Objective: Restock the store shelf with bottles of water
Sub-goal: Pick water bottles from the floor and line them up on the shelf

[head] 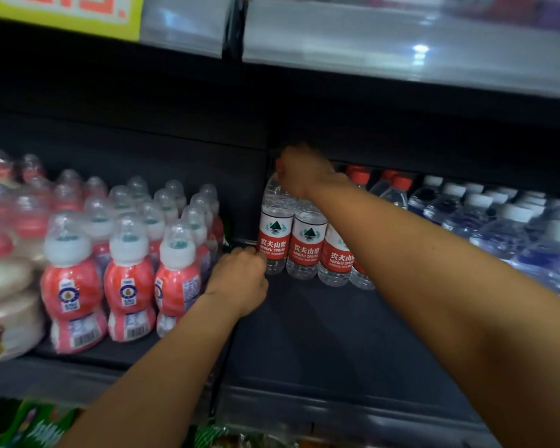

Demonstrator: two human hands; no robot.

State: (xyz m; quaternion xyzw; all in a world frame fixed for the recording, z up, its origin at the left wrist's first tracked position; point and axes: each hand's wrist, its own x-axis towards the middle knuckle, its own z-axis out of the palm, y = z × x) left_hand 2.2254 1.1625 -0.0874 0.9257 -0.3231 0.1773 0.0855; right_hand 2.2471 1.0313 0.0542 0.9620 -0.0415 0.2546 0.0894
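Packets in green wrappers point(42, 428) show at the bottom left of the frame, below the dark shelf point(320, 344). Mid-frame, the left hand point(240, 279) sits with curled fingers against the base of the leftmost water bottle point(274, 234); whether it grips the bottle I cannot tell. Beside it to the left stand pink drink bottles point(126, 270). Higher, the right hand point(301, 171) closes round that same bottle's neck. More red-labelled water bottles point(306, 244) stand touching it, white-capped bottles point(498, 221) at right. Price strips point(401, 43) cross the top.
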